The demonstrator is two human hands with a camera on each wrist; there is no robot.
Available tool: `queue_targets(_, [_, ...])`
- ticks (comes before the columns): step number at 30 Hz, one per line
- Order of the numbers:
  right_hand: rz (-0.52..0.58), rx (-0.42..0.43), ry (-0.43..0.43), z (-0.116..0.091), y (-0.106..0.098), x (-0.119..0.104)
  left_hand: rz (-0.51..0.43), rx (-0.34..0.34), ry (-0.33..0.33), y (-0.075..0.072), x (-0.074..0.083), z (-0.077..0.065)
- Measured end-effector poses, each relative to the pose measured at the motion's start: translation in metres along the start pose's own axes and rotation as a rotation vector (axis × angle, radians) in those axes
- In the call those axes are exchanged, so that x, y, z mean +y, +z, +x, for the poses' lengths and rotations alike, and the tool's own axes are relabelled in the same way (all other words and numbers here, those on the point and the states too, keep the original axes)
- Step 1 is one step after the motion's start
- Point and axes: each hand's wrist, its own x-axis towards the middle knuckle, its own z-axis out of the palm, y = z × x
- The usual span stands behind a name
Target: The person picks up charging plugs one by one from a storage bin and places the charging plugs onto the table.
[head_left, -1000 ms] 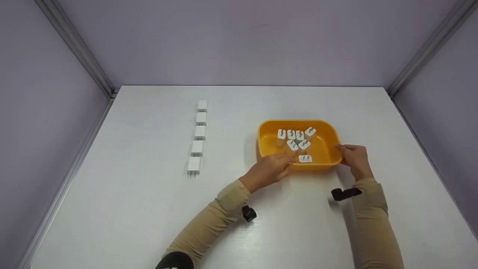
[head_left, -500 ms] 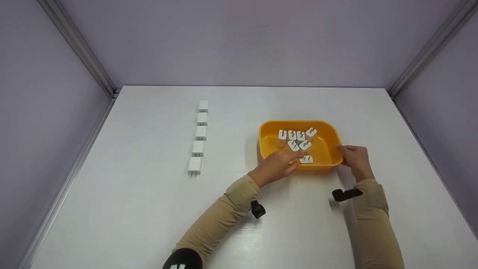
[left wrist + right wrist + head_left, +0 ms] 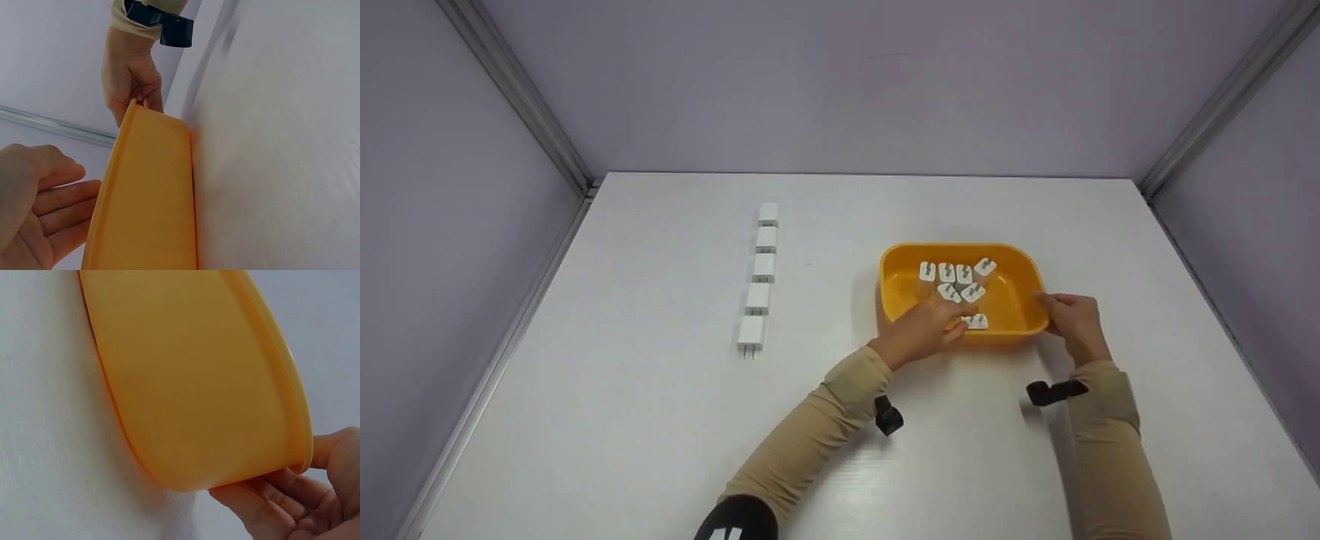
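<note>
In the head view, my left hand (image 3: 924, 328) reaches over the near rim of a yellow plastic basin (image 3: 1018, 291). Its index finger and thumb are around a white charger plug (image 3: 979, 321) near that rim. The left wrist view shows the thumb apart from the fingers, whose tips are hidden behind the rim. My right hand (image 3: 1076, 322) grips the basin's right end; the right wrist view has its fingers (image 3: 284, 498) against the outer wall. More white charger plugs (image 3: 947, 272) stand in the basin, prongs upward.
Left of the basin, several white charger plugs (image 3: 757, 298) lie in a straight row on the white table (image 3: 622, 360), prongs toward the near side. Walls (image 3: 840, 90) rise behind and at both sides. Black wrist cameras (image 3: 889, 416) jut from both sleeves.
My left hand has moved right and deeper over the basin, its fingers now at the near plug. My right hand keeps its grip, and the basin has hardly moved.
</note>
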Motion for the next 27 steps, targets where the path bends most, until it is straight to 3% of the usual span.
queue_targets(9, [-0.006, 0.008, 0.006, 0.000, 0.000, 0.000, -0.027, -0.095, -0.055, 0.005, 0.000, 0.012])
queue_targets(17, [0.002, -0.004, 0.021, -0.001, -0.001, -0.001, -0.073, -0.142, -0.145, 0.009, 0.000, 0.021])
queue_targets(27, [-0.021, 0.000, -0.005, -0.001, -0.002, 0.000, -0.156, -0.250, -0.239, 0.013, -0.008, 0.031])
